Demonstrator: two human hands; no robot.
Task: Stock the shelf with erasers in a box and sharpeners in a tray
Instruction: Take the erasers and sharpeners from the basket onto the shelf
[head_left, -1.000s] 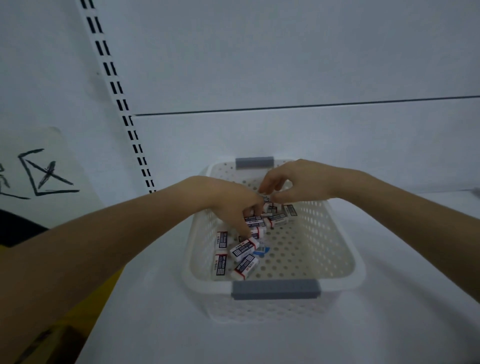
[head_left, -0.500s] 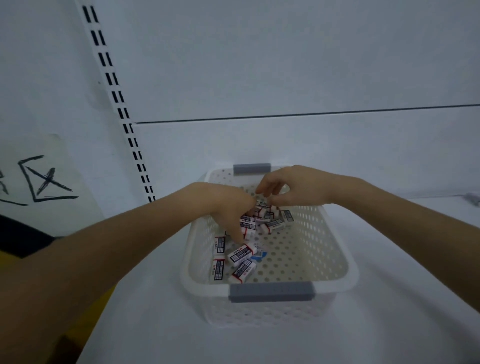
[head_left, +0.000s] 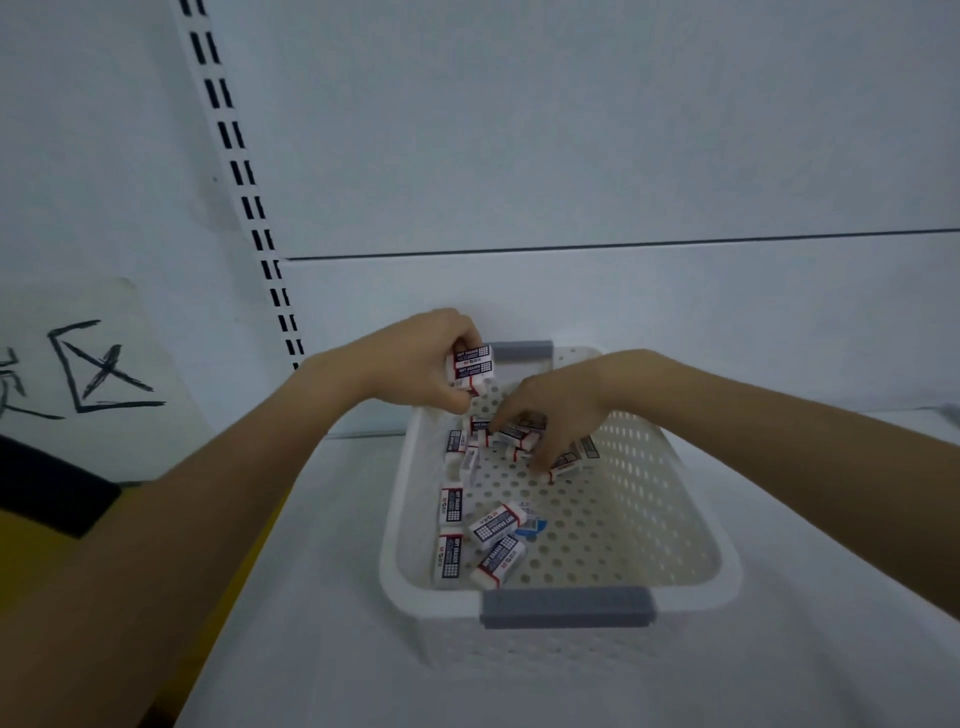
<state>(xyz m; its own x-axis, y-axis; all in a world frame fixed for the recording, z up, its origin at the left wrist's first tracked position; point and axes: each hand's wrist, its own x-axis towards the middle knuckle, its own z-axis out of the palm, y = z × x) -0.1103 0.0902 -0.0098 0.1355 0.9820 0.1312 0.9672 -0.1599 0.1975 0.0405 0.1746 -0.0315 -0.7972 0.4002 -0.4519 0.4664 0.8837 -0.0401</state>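
While pinching a small stack of erasers (head_left: 471, 366) in the left hand (head_left: 426, 364) above the far left corner of the basket (head_left: 566, 605), risks dropping one: loosely stacked, held only between thumb and curled fingers, apt to slide apart and tumble back among the rest or over the rim onto the shelf (head_left: 322, 649). Worse if squeezed harder, given smooth sleeves prone to slipping on each other. Could also knock wrists, with both hands crowded at the same far end. Might, on the right side, scoop up too many at once and scatter them against the perforated wall. As for the left hand: closed round the stack, thumb below, fingers over the top, raised clear of the basket floor. As for the right hand (head_left: 550, 410): fingers bent downwards into the heap of erasers (head_left: 519, 434) at the far end, fingertips touching several; cannot tell whether actually gripping one or merely raking. Elsewhere, more loose erasers (head_left: 496, 527) lying flat along the left wall towards the near handle, with a small blue thing (head_left: 534, 527) just beside them, too blurred to name. No box and no sharpener tray to be seen, so judged early in the job: gathering, not yet packing.
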